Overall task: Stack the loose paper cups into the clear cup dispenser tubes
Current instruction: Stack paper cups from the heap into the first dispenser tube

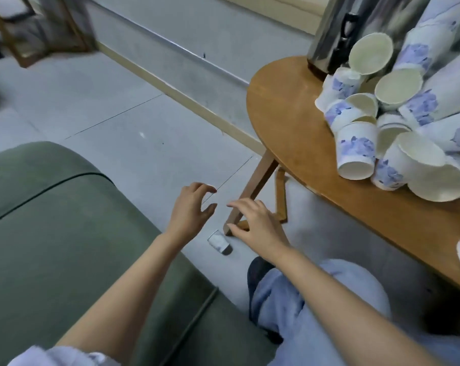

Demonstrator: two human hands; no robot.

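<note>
Bare forearms reach out and down from the sofa (52, 220), past a knee (316, 299) in pale blue cloth, towards the floor (104, 107). The left hand (190, 207) and right hand (255, 225) hang side by side, a little apart, fingers spread and loosely bent, neither holding anything. One cup (219, 243) lies on its side on the floor, seen in the gap between the two wrists, so it sits back from the fingertips, closer to the person. Its long axis slants from the left wrist towards the knee; which end is the mouth is too blurred to tell. It lies just beside the foot of the table leg (252, 191). The right thumb looks the nearer to it, so that hand would need only to draw back and drop. Further off, a pile of cups (397, 138) crowds the far right of the tabletop (289, 114), with a metal urn (337, 30) behind. I can't pick out a tube for certain.
</note>
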